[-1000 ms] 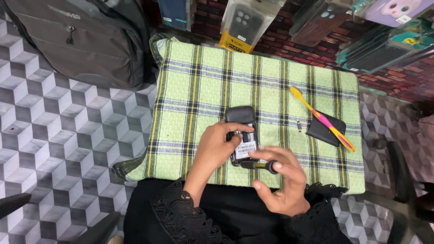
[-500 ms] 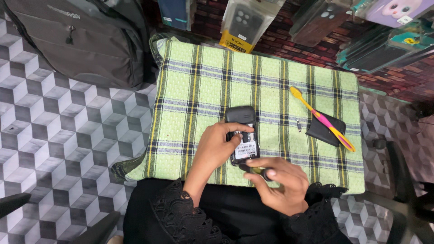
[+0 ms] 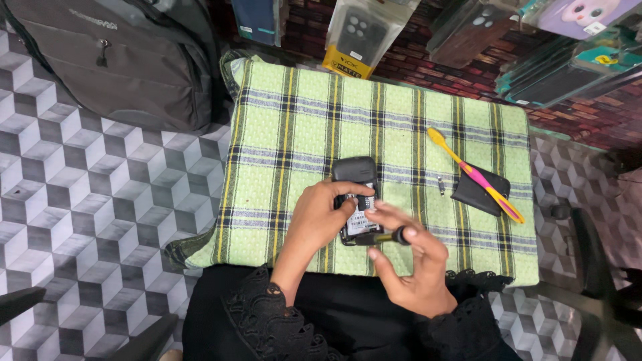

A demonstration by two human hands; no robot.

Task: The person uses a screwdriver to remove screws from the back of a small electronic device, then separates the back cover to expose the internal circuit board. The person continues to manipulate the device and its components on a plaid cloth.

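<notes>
Head cam, steep down, close over cloth.

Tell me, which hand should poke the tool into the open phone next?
Probably the right hand: its fingers already pinch the small screwdriver, tip at the phone. The left hand is busy steadying the phone.

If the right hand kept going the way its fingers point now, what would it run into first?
The right hand points up and left, holding a small dark tool. The first thing it meets is the opened phone on the green plaid cloth, then likely the left hand steadying it.
</notes>
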